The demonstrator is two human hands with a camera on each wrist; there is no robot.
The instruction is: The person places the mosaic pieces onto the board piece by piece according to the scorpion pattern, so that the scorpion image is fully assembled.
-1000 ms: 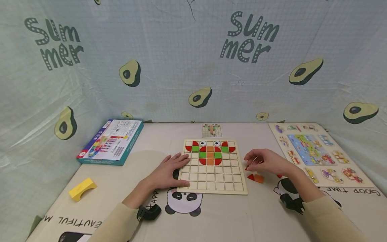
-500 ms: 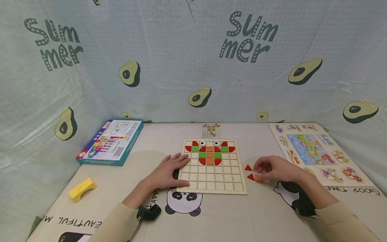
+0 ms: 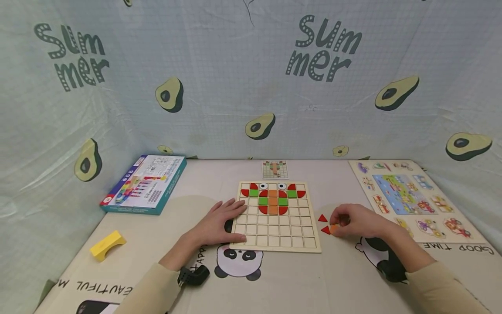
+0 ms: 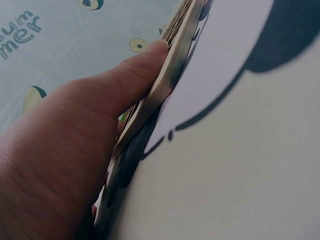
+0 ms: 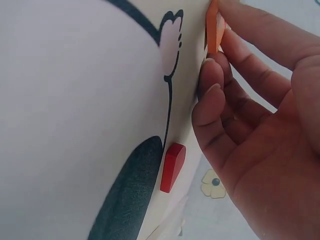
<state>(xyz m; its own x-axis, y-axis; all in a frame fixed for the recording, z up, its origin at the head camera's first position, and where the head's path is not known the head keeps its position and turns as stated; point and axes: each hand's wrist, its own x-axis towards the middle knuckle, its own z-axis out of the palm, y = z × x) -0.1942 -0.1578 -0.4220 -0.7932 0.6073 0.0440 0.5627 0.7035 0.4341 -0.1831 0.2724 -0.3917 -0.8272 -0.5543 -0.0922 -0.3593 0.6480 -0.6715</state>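
Note:
A wooden grid board [image 3: 280,235] carries red, green and orange pieces and two eye pieces in its upper rows. My left hand [image 3: 222,220] rests with fingers spread on its left edge. The thumb lies along the board's side in the left wrist view. Right of the board, my right hand [image 3: 358,221] pinches an orange square tile [image 5: 214,30] between thumb and finger, low over the cloth. Two red triangle tiles [image 3: 323,217] lie just left of those fingertips. Another red tile [image 5: 173,167] lies beside the curled fingers in the right wrist view.
A small pattern card [image 3: 275,169] stands behind the board. At the back left lies a flat box [image 3: 150,181], with a yellow arch block [image 3: 107,245] nearer the front. A picture puzzle board [image 3: 423,226] lies at the right.
My right hand has moved right and slightly nearer, from the upper red triangle to the orange tile, uncovering that triangle. My left hand stays on the board.

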